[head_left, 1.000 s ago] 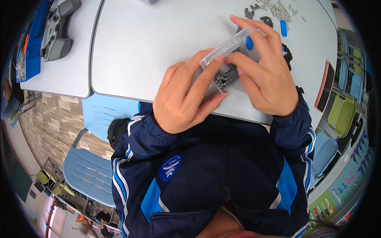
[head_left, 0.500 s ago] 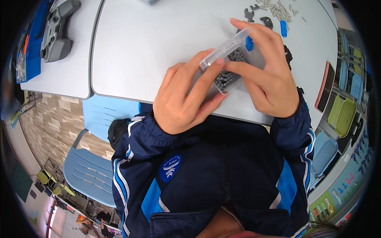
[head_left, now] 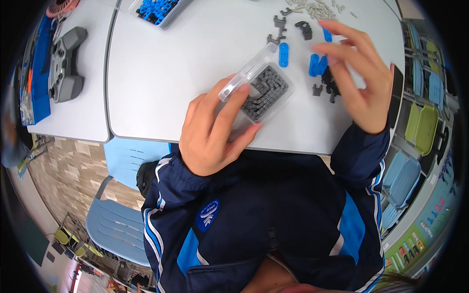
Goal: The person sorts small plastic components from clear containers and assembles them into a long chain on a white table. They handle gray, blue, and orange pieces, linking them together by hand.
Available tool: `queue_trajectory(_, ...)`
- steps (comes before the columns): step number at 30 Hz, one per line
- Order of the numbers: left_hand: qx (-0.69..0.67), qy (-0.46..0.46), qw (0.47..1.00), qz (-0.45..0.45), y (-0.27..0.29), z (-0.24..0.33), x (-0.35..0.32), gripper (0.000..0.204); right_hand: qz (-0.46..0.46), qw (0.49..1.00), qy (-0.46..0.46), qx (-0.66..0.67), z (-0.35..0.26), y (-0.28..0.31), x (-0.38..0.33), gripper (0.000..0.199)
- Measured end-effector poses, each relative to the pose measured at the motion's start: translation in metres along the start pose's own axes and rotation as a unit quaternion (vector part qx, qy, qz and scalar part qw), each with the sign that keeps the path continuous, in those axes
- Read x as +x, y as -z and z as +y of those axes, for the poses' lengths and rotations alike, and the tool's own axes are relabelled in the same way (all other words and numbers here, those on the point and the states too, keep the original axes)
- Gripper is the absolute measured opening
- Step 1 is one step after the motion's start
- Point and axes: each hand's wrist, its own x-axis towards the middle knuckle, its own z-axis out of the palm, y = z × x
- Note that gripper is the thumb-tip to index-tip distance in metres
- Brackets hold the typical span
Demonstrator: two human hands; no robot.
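Head view, left hand: my left hand [head_left: 215, 132] sits at centre frame, fingers curled onto the clear plastic box [head_left: 259, 88], thumb along its lower side and a fingertip on its left rim; it grips the box.

Head view, box: small clear case full of dark grey pieces, with a clear lid [head_left: 249, 73] hinged open along its upper-left side. Its long axis runs from lower left to upper right, and it rests on the white table [head_left: 171, 73] just above the near edge.

Head view, right hand: my right hand [head_left: 356, 83] hangs at right of frame, fingers spread and slightly blurred, empty as far as I can see, and clear of the box.

Head view, loose parts: blue connector pieces [head_left: 315, 63] and dark grey pieces [head_left: 303, 29] lie between the box and my right hand, and partly under its fingers; pale small pins [head_left: 315, 7] lie at the top edge.

Which hand is nearer: the left is on the box; the right is nearer the loose parts, which lie up and to the left of its palm.

Edges and room: bare tabletop opens to the left of the box; the table's front edge runs close below it. A tray of blue parts [head_left: 156, 10] sits top centre, a grey controller [head_left: 66, 63] on the adjoining table at upper left.
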Motion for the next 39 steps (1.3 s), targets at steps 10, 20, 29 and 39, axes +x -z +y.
queue_trajectory(10, -0.026, 0.013, 0.999, -0.033, 0.006, 0.003, -0.004, 0.074, 0.018, 0.999, 0.002, -0.027, 0.043, -0.018, -0.004, 0.030)
queue_trajectory(20, -0.025, 0.011, 0.999, -0.042, 0.007, 0.001, -0.002, 0.075, -0.080, 0.996, -0.006, 0.032, 0.056, -0.010, 0.027, 0.019)
queue_trajectory(29, -0.019, 0.002, 0.999, -0.029, 0.005, 0.000, -0.001, 0.074, -0.174, 0.969, -0.084, 0.155, 0.060, 0.002, 0.046, 0.028)
queue_trajectory(39, -0.024, 0.017, 0.999, -0.034, 0.009, 0.004, -0.007, 0.074, -0.110, 0.942, -0.168, 0.269, 0.044, 0.013, 0.026, 0.019)
